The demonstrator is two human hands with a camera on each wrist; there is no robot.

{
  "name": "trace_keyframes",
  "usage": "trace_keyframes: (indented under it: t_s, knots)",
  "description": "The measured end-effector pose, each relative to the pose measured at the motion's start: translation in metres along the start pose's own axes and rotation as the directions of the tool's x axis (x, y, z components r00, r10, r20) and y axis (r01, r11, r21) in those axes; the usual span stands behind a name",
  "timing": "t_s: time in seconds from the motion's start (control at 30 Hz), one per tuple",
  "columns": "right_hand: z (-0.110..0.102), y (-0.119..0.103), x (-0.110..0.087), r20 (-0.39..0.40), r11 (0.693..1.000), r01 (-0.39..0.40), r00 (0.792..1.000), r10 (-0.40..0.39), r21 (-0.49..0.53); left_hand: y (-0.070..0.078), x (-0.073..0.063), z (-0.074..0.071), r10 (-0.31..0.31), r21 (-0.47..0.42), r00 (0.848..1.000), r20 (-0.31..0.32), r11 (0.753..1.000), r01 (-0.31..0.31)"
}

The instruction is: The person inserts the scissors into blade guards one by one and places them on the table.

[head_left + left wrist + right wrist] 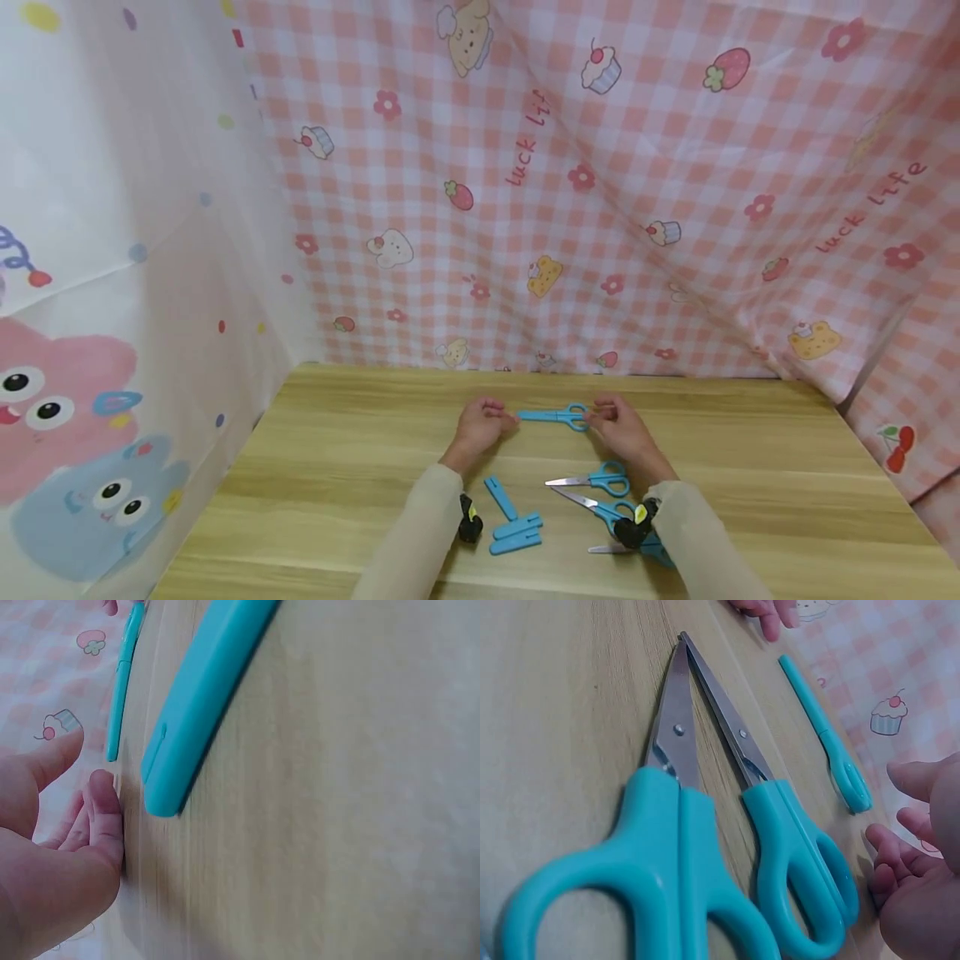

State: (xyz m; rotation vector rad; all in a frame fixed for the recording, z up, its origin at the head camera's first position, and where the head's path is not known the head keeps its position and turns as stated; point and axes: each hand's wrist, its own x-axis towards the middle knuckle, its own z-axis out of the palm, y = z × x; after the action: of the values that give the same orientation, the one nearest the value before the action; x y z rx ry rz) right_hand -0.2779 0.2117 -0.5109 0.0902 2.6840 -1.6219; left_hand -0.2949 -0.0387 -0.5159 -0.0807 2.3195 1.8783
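Near the far side of the table lies a pair of blue scissors (547, 416) with a blue blade cover over its blades. My left hand (482, 427) is just beyond the cover's tip; the left wrist view shows a small gap, with thumb and fingers apart. By the handle loops is my right hand (624, 432), its fingers loosely bent and holding nothing in the right wrist view. Closer to me lie uncovered scissors (609, 479), a second pair (597, 504) and a third pair (654, 550) partly hidden by the right wrist camera.
Three loose blue blade covers lie between the forearms: one slanted cover (500, 498), another cover (517, 526) and the nearest cover (516, 543). The wooden table (337, 467) meets a pink checked cloth (420, 292) behind and a white printed cloth (217, 333) at left.
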Motion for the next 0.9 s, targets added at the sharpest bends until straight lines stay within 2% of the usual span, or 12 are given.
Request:
trace_keyframes:
  t_s: [0.3, 0.57, 0.77, 0.9]
  knots:
    - [-0.010, -0.001, -0.012, 0.081, 0.999, -0.017, 0.997, 0.013, 0.037, -0.005, -0.011, -0.013, 0.019, 0.057, 0.998, 0.058, 0.998, -0.022]
    - [-0.019, 0.002, -0.020, 0.156, 0.996, 0.054, 0.987, -0.043, -0.068, -0.008, -0.019, -0.025, 0.032, 0.071, 0.989, 0.143, 0.997, -0.042]
    - [-0.025, 0.003, -0.026, 0.216, 0.993, 0.100, 0.973, -0.084, -0.064, -0.006, -0.029, -0.032, 0.028, 0.075, 0.981, 0.193, 0.996, -0.043]
    - [-0.030, 0.003, -0.030, 0.244, 0.992, 0.103, 0.966, -0.084, -0.068, -0.004, -0.036, -0.036, 0.021, 0.097, 0.975, 0.221, 0.994, -0.043]
